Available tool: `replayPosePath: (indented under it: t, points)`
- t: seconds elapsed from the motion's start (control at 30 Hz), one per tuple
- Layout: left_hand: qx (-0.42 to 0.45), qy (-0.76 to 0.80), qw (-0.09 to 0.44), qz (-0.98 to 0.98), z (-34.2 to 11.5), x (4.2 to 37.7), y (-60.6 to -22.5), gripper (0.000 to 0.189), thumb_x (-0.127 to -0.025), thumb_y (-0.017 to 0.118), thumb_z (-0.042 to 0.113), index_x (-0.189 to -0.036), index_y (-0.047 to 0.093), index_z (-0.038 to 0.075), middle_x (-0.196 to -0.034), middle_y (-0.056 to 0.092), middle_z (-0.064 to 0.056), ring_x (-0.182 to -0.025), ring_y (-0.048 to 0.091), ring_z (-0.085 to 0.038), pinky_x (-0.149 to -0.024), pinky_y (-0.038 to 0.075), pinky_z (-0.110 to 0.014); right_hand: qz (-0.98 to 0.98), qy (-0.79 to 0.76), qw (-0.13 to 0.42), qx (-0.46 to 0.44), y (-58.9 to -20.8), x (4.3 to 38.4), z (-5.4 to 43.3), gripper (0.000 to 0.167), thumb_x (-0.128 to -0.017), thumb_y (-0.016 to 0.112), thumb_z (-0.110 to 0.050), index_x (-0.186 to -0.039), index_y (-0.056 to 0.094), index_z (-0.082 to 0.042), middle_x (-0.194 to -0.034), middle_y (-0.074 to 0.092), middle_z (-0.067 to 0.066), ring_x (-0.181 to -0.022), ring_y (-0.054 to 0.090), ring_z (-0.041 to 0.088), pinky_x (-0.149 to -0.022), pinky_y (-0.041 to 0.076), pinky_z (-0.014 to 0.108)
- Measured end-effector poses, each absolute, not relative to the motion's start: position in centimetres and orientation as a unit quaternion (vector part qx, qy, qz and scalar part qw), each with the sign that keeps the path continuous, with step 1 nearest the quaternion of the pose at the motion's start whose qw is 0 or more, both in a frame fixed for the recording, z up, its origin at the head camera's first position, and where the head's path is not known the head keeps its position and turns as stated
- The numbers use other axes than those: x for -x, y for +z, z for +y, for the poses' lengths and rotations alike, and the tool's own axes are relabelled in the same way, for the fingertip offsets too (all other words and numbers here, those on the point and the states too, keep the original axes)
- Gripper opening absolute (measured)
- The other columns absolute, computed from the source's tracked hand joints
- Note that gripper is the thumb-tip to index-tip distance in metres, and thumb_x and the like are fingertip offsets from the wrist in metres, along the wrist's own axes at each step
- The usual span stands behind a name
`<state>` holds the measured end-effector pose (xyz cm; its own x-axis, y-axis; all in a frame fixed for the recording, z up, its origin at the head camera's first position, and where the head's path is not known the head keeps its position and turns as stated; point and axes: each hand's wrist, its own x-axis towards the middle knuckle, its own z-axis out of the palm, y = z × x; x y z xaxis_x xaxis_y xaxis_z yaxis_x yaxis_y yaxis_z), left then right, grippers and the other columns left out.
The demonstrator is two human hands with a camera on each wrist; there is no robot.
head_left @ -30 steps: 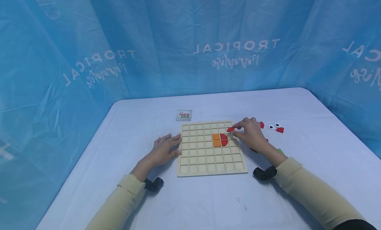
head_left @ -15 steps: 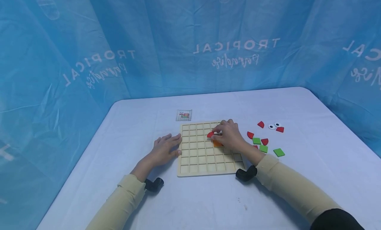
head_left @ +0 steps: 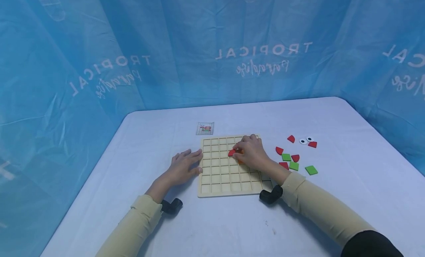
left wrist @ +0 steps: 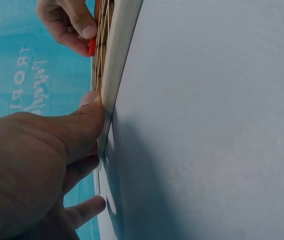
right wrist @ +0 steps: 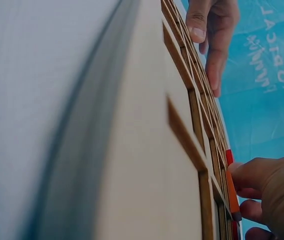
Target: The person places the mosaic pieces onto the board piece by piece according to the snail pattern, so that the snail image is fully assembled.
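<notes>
A pale wooden grid board (head_left: 232, 194) lies on the white table. My right hand (head_left: 251, 153) pinches a red quarter-circle tile (head_left: 231, 153) between thumb and fingers, over a square in the board's upper middle. In the left wrist view that red tile (left wrist: 92, 47) is right at the grid's surface. Orange tiles (head_left: 240, 162) sit beside it in the grid, mostly covered by the right hand, which also hides the red tiles there. At the board's left edge rests my left hand (head_left: 182, 169), fingers spread, its thumb (left wrist: 89, 102) touching the rim.
Right of the board lie loose red tiles (head_left: 279, 150), several in all, green square tiles (head_left: 311, 170) and two white eye discs (head_left: 303, 141). A small picture card (head_left: 205, 128) lies behind the board. Blue printed curtain (head_left: 212, 72) surrounds the table's far sides.
My right hand has carried the red tile leftward from the board's right side to the left of the orange tiles, lowering it to the grid. The left hand has stayed put.
</notes>
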<state>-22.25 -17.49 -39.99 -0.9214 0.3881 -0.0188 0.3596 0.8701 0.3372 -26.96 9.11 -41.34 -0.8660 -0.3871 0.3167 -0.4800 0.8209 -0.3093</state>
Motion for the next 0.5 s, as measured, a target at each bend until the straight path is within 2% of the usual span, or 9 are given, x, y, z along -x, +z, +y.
replayPosePath:
  t: [0.5]
  points:
    - [-0.193,0.160,0.048,0.967,-17.46,22.02,-39.54,0.059,-0.092,0.059,0.034,-0.143,0.041,0.011,-0.154,0.034,-0.004,-0.143,0.024,-0.039,-0.113,0.015,-0.064,-0.957,0.191,0.105,-0.194,-41.06,26.68,8.94,0.025,-0.079,0.075,-0.030,-0.100,0.075,-0.017,-0.098,0.060,0.005,-0.099,0.045,0.025,-0.086,0.036,0.045]
